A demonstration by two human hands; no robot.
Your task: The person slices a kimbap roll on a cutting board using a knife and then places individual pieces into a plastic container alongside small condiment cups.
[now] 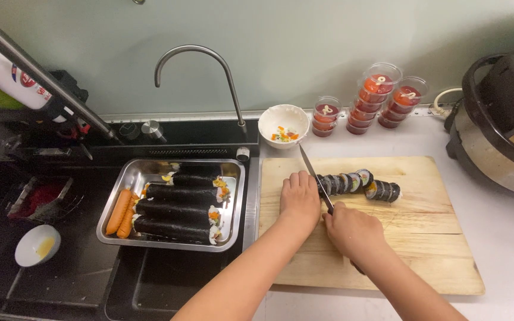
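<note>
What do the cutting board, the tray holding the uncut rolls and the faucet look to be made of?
Cutting board: pale, unvarnished-looking wood, with visible grain and plank seams. Tray: probably stainless steel, silvery with bright reflections on its rim. Faucet: metal with a duller brushed grey finish, likely steel too.

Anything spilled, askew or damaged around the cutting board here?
Nothing stands out. The left hand steadies the seaweed rice roll on the wooden cutting board while the right hand holds the knife; slices lie in a row.
</note>
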